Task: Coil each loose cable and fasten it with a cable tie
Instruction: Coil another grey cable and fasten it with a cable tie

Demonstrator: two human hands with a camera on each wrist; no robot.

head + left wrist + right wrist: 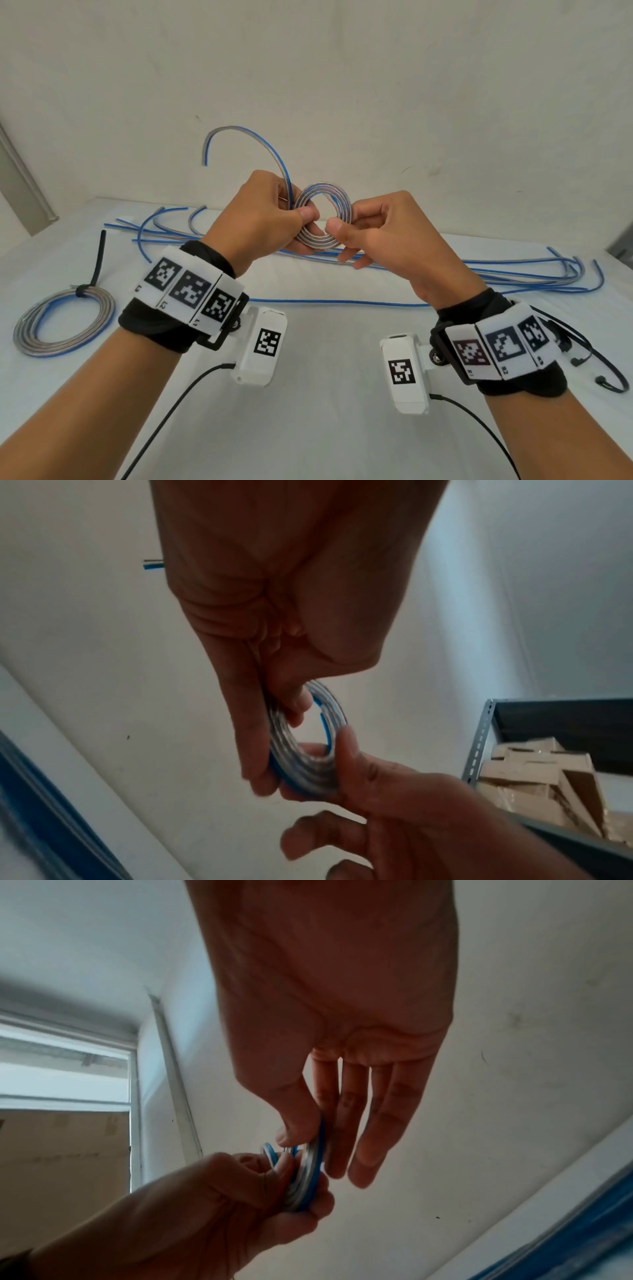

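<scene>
Both hands hold a small coil of silver-and-blue flat cable up above the table. My left hand grips its left side between thumb and fingers, seen close in the left wrist view as coil. My right hand pinches the coil's lower right edge with thumb and forefinger; the other fingers lie fairly straight behind coil. The cable's free end arcs up and left from the left hand. A finished coil bound by a black cable tie lies at the table's left.
Several loose silver-and-blue cables sprawl across the white table behind the hands. Black cable ties lie at the right edge beside my right wrist. A metal shelf with cardboard boxes stands off to the side. A plain wall rises behind the table.
</scene>
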